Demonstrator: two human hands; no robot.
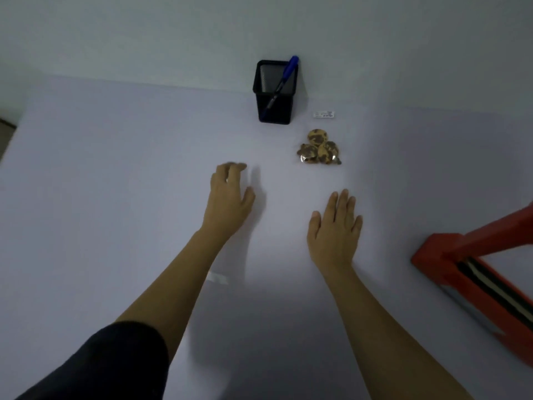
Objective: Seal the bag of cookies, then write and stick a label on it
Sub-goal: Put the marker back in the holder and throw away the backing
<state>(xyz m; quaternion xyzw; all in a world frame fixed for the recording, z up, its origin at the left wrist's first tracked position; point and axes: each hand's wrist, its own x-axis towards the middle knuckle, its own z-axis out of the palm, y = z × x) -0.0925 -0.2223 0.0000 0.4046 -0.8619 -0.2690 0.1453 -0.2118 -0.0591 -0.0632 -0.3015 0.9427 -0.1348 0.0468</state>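
**Both hands empty, bag of cookies not yet touched**

The left hand (230, 194) hovers over the pale worktop (101, 183) at mid-frame. Its grip is loosely curled and closes on nothing, though the fingertips are blurred. Above it, toward the top centre, a black mesh pen holder (274, 96) stands by the wall with a blue marker (284, 80) leaning inside. Just right of the holder lies a small white label (323, 114), flat on the worktop. Below the label, right of centre, sits the bag of cookies (318, 147), a small clear pouch with three cookies showing. The right hand (334, 223) is near it but apart, fingers straight and the grip apart, empty.

At the right edge is what looks like a red heat sealer (476, 272).

The bag should be light, with slippery film and brittle contents. It is best pinched at the empty film beside the cookies, never squeezed across them. Which end is the mouth cannot be told.
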